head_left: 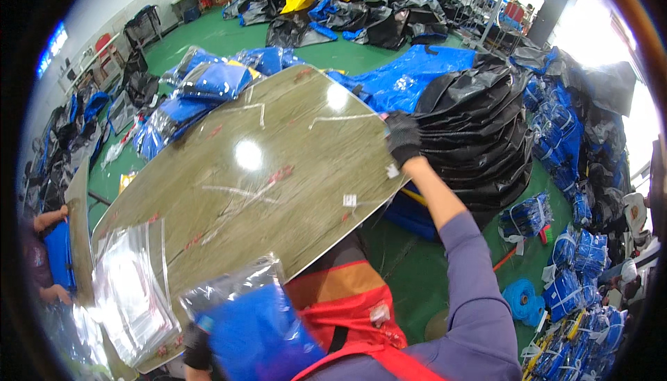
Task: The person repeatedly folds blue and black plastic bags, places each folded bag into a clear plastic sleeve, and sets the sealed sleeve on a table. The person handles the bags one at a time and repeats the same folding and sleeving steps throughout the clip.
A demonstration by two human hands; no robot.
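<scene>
My right hand (403,138), in a dark glove, reaches out to the far right edge of the glossy wooden table (278,172), close to a tall stack of folded black bags (479,138); whether it grips anything is unclear. My left hand (198,346), also dark-gloved, is low at the table's near edge and holds a blue folded item packed in a clear plastic bag (253,325). A pile of empty clear plastic bags (128,290) lies on the table to the left of it.
Blue packed bundles (201,82) lie past the table's far side, a blue sheet (410,75) beside them. More blue packs (563,270) are heaped on the green floor (410,270) at right. Another person's arms (48,221) show at the left edge.
</scene>
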